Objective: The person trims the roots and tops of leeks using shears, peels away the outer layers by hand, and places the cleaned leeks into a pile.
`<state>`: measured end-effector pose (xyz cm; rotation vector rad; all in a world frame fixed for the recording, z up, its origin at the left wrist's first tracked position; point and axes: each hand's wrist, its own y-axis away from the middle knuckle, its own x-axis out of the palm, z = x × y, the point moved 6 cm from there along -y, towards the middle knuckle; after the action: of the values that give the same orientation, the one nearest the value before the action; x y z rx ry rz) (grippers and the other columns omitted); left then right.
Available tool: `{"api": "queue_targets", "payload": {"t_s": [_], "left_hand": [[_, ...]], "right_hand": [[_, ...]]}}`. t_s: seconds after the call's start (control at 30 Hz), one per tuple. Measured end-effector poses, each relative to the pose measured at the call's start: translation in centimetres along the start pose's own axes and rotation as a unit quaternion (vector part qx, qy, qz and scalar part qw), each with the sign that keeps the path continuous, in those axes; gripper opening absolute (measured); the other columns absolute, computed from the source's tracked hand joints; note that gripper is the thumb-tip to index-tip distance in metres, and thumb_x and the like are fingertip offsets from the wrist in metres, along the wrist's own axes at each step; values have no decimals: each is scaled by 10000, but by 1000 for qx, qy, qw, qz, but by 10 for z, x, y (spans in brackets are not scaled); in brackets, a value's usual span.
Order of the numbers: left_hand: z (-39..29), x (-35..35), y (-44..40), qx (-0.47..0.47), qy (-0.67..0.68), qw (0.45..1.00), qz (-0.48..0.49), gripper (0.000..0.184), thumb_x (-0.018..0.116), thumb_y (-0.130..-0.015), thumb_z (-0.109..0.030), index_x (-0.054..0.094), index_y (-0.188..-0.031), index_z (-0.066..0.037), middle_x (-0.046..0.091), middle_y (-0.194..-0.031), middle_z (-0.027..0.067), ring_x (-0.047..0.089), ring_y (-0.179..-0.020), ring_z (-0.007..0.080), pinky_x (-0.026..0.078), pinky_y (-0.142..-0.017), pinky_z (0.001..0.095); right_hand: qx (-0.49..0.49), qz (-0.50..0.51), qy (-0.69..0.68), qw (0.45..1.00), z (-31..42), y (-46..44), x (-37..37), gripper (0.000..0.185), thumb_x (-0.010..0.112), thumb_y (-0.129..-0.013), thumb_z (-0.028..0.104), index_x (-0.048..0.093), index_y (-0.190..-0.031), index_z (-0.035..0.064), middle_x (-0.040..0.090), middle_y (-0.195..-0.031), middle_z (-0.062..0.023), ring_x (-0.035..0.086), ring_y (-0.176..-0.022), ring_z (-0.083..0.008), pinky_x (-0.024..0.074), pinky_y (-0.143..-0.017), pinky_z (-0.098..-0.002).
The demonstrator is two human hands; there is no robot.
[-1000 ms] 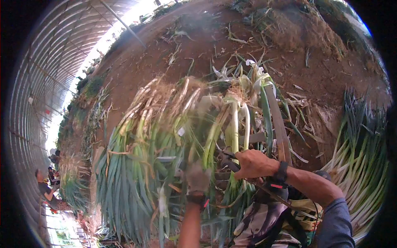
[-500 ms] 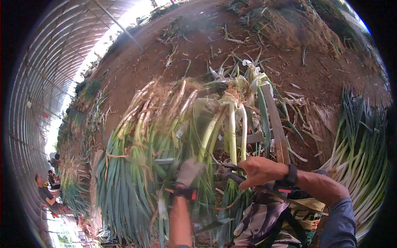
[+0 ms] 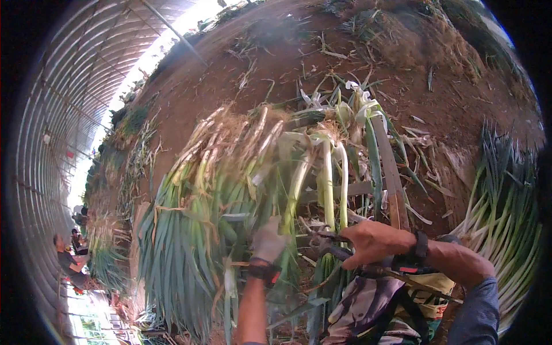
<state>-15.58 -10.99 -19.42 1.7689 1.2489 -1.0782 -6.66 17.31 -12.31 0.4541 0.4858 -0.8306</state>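
My left hand (image 3: 268, 241), in a pale glove, is over the green leaves, its fingers closed beside a thick green onion stalk (image 3: 296, 187); the leaves partly hide its hold. My bare right hand (image 3: 371, 241) is curled round a dark tool (image 3: 334, 250) with two curved prongs, its kind unclear. The tool is by the lower part of two pale green onion stalks (image 3: 328, 184), whose roots point away from me. Left of my left hand lies a big pile of green onions (image 3: 172, 247) with rooty white ends at the top.
A wooden bar (image 3: 391, 178) slants down toward my right hand. More green onions (image 3: 506, 213) lie at the right. Peeled leaves litter the brown soil (image 3: 259, 75). Another person (image 3: 70, 261) is at the far left beside another onion heap (image 3: 106, 253), under a ribbed tunnel roof (image 3: 63, 103).
The view has shifted slightly, so the onions and both hands appear a little farther right. My left hand stays by the thick stalk, and my right hand keeps the dark tool.
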Motion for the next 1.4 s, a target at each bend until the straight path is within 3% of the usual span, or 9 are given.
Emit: {"api": "queue_targets", "payload": {"t_s": [0.17,0.27,0.47,0.57,0.87,0.97,1.17,1.27,1.4], "left_hand": [[-9,24,8,-54,17,998,0,511,802,-804,-201,630,-1259,-44,718,-1072,249,685,-1047,455,544,-887,540],[-14,31,15,-10,32,996,-78,514,795,-807,-165,623,-1273,-35,717,-1101,252,677,-1067,457,543,-896,539],[-16,38,21,-51,108,993,-25,563,800,-801,-121,600,-1318,-23,715,-1137,264,694,-1065,448,558,-889,500],[-17,39,21,-49,119,992,-16,574,799,-787,-93,600,-1321,-28,713,-1139,253,686,-1079,447,551,-902,501],[-22,55,31,-21,64,993,-94,593,792,-776,-77,581,-1320,25,671,-1198,286,655,-1113,473,545,-926,505],[-33,44,33,-56,95,993,-49,583,754,-773,-22,607,-1336,9,663,-1222,293,625,-1151,481,512,-997,501],[-23,54,34,-34,120,989,-76,584,743,-770,-18,604,-1336,15,658,-1196,285,609,-1148,477,491,-1003,507],[-22,52,34,-9,74,993,-87,540,752,-790,-61,599,-1302,19,682,-1177,279,655,-1120,464,537,-950,498],[-27,52,32,-25,106,991,-76,530,743,-781,-93,628,-1286,21,693,-1187,273,670,-1131,433,538,-957,482]], "right_hand": [[10,47,-19,999,14,3,8,541,803,-756,411,642,-959,-64,635,-724,-234,648,-687,-408,524,-666,-485],[-12,40,6,999,10,5,17,561,808,-754,431,650,-965,-63,646,-739,-240,665,-714,-419,530,-673,-491],[19,90,20,996,23,8,19,561,805,-757,435,654,-953,-69,664,-740,-268,675,-735,-461,530,-669,-508],[-15,60,58,996,19,3,22,569,807,-756,439,637,-906,-83,645,-705,-274,659,-707,-479,525,-658,-520],[11,69,42,997,27,14,23,510,775,-745,420,618,-818,-59,656,-733,-249,663,-740,-470,518,-666,-528],[-14,59,44,997,19,10,28,559,813,-742,435,614,-857,-75,647,-715,-276,650,-709,-500,524,-662,-539],[-15,77,48,996,27,13,28,548,800,-740,423,619,-878,-76,649,-736,-285,663,-752,-492,531,-685,-537],[10,87,67,994,19,11,31,542,788,-744,420,625,-889,-76,658,-763,-283,673,-775,-487,536,-701,-538],[15,38,111,993,13,10,24,540,782,-748,421,627,-893,-75,671,-789,-267,677,-777,-479,540,-709,-537]]}}
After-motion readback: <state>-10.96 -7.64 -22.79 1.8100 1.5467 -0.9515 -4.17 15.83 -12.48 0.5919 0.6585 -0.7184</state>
